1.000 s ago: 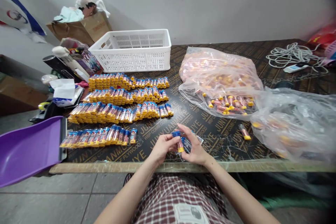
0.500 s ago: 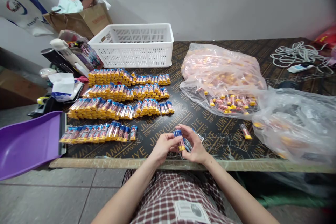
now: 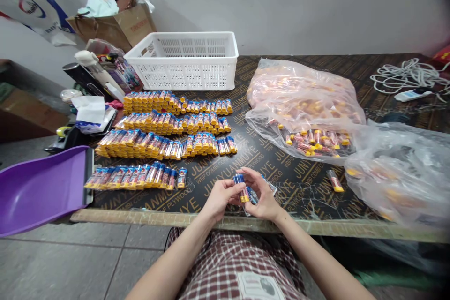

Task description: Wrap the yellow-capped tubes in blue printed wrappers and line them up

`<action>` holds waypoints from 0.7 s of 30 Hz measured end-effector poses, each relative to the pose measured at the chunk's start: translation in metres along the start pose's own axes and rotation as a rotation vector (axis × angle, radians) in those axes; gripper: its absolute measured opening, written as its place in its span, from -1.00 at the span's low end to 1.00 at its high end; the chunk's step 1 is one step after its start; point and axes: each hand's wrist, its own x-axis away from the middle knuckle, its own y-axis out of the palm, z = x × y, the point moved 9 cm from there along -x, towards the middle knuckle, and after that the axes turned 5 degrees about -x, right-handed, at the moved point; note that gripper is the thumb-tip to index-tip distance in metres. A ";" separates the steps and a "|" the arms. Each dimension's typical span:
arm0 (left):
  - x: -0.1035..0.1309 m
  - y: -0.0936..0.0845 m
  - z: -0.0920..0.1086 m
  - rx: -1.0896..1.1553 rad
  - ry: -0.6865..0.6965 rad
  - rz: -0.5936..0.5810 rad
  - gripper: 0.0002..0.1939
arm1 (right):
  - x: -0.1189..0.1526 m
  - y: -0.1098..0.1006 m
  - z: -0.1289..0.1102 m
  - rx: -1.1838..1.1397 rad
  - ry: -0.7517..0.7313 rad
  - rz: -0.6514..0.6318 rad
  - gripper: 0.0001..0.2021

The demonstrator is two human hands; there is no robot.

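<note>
Blue-and-yellow-ended tube (image 3: 241, 188) sits between my hands near the plywood table's (image 3: 158, 218) front edge, blue end up, probably for a view of its side. Left hand (image 3: 220, 199) is pinched on it, thumb across the front; right hand (image 3: 263, 200) curls round, fingertips by the blue end, can't tell if clamped.

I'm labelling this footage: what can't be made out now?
In the head view:
Held tube: print too small, partly covered by the left hand.
Pale-edged item: mostly hidden by the right hand.
Large bag: tube count lost behind cloudy plastic.
White crate: floor hidden by its own front side.
Purple dustpan: cut off by the picture's left edge.
</note>
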 end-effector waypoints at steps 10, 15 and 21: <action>-0.020 -0.043 0.014 -0.936 0.288 0.365 -0.62 | -0.126 -0.016 0.033 0.649 -0.109 -0.052 -0.23; -0.024 -0.031 -0.006 -1.347 0.305 0.392 -0.71 | -0.164 -0.001 0.063 0.749 -0.111 -0.134 -0.25; -0.024 -0.034 -0.006 -1.289 0.312 0.400 -0.83 | -0.152 0.002 0.064 0.839 -0.079 -0.152 -0.22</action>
